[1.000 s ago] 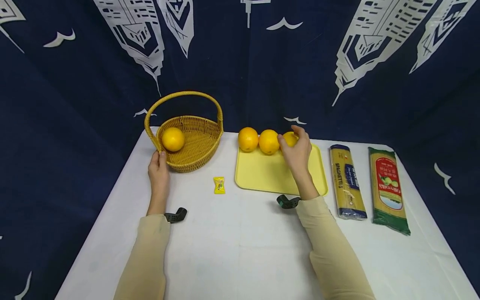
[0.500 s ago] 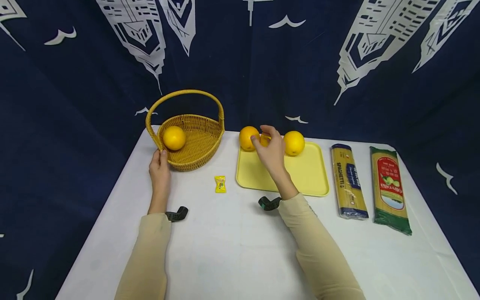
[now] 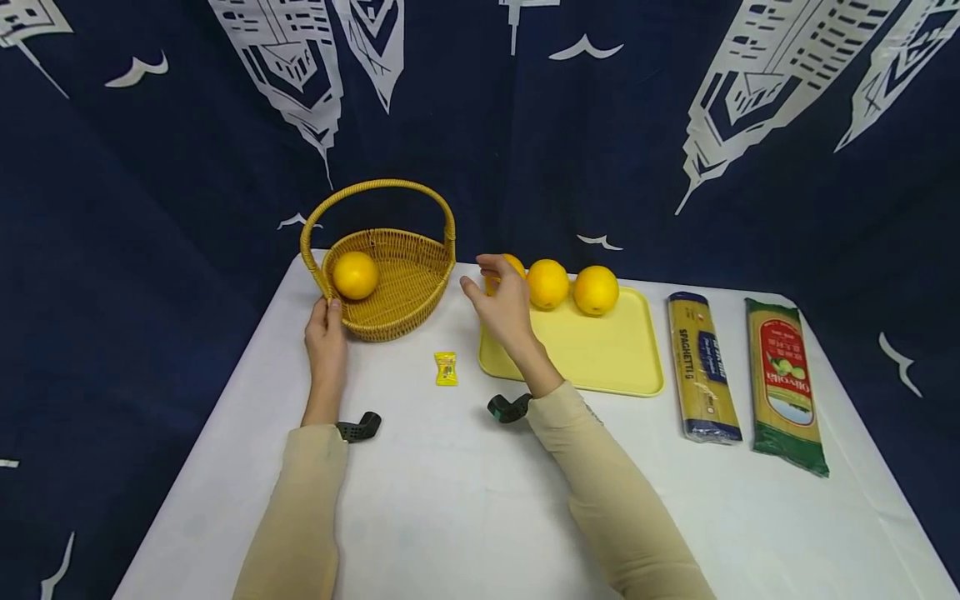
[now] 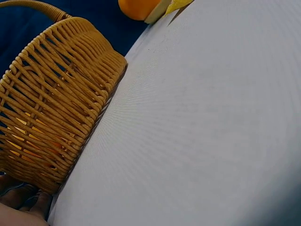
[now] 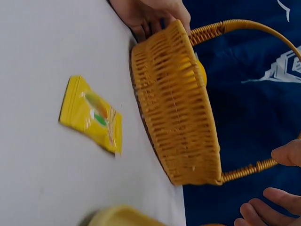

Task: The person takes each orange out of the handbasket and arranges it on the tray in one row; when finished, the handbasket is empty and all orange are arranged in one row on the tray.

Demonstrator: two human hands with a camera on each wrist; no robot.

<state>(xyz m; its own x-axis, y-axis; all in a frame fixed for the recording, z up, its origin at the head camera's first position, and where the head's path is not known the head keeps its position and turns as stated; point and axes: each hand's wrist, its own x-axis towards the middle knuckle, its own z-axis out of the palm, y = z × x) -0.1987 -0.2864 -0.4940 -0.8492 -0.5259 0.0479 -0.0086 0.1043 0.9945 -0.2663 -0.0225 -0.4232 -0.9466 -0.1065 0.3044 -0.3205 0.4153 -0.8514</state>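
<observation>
My left hand [image 3: 326, 346] grips the near left side of a wicker basket [image 3: 405, 312]; in the right wrist view its thumb lies at the rim and the fingers against the wall. One orange [image 3: 356, 276] sits inside the basket, at its left. To the right, my right hand [image 3: 504, 307] hovers with fingers apart and nothing between them. It partly hides the leftmost orange [image 3: 515, 265] at the back of a yellow tray [image 3: 592, 358]. Beside that one, a middle orange [image 3: 548, 284] and a right orange [image 3: 596, 290] stand in a row.
A small yellow wrapped candy [image 3: 446, 368] lies between basket and tray. Right of the tray are a spaghetti pack [image 3: 703, 367] and a green-ended pasta pack [image 3: 786, 383]. A dark blue printed cloth [image 3: 480, 125] hangs behind the white table [image 3: 450, 500].
My right hand has moved left along the row, from the right orange past the middle one to the leftmost. The oranges stay on the tray, and my left hand keeps its grip on the basket.
</observation>
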